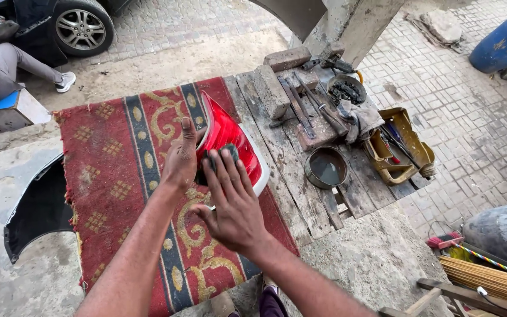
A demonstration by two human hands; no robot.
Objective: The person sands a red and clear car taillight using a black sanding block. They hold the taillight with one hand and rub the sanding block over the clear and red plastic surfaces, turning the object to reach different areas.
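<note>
Resting under both hands' fingers [225, 170], red tail lamp [230, 138] on rug [112, 170].

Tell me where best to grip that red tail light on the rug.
Probably by the tail light's pale lower rim on its right side, coming from the wooden pallet side: that rim is exposed, while the left hand braces its near end and the right hand covers the lens.

Red tail light [230, 138] with white edge, red carpet [118, 176] patterned gold and navy
</note>
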